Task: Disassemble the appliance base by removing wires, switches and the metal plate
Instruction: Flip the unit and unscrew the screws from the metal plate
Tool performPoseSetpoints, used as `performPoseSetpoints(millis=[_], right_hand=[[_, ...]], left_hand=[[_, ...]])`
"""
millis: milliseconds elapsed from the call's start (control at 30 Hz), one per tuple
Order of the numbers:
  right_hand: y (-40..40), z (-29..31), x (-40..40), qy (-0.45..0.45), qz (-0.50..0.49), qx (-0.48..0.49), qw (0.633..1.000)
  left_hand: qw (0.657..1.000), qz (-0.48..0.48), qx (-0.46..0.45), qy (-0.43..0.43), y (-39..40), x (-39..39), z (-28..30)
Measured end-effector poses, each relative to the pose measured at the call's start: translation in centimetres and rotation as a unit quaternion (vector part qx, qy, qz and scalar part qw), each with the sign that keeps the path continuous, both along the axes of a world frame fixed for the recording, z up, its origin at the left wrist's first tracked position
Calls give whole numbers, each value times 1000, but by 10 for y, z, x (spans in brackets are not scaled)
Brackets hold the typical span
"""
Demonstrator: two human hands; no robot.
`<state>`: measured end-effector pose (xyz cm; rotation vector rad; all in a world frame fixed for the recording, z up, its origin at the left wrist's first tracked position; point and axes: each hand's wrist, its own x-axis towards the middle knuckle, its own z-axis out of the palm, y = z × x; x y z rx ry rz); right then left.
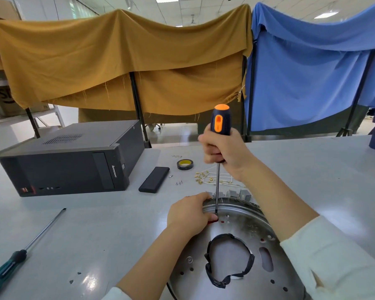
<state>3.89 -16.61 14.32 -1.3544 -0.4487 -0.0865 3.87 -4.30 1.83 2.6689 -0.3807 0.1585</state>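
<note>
I see my right grip (222, 151) wrapped tight round the handle of the orange and blue screwdriver (219, 148). The tool stands straight up, and its tip sits down on the metal plate (243, 239), just below that grip. My left grip (188, 215) curls over the plate's far-left rim and holds it steady, right beside the tip. The round appliance base (253, 205) lies on the bench (95, 224) under both my arms.

I think some of the job is done. A bunch of loose white wires (212, 177) with gold ends lies on the bench past my right grip, off the base. A few small screws (179, 182) lie near them. A row of small grey blocks (232, 194), maybe the switches, sits at the far rim of the base; I cannot tell if they are free. The metal plate is still on, so I think I am working at a screw in it. Black tape rings the big hole in the plate, near me.

The bench is grey and smooth. Left of my grips sit a black computer box (67, 159), a flat black case (154, 179), a roll of black tape (185, 164) and a green screwdriver (20, 252). Behind the bench hang a brown cloth (117, 61) and a blue cloth (312, 72) on racks. The room is bright, with ceiling lights.
</note>
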Motion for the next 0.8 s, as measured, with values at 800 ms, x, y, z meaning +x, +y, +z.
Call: performPoseSetpoints(millis=[800], right_hand=[[-1, 0, -4, -28, -45, -46, 998]], left_hand=[[1000, 4, 9, -3, 0, -1, 0]])
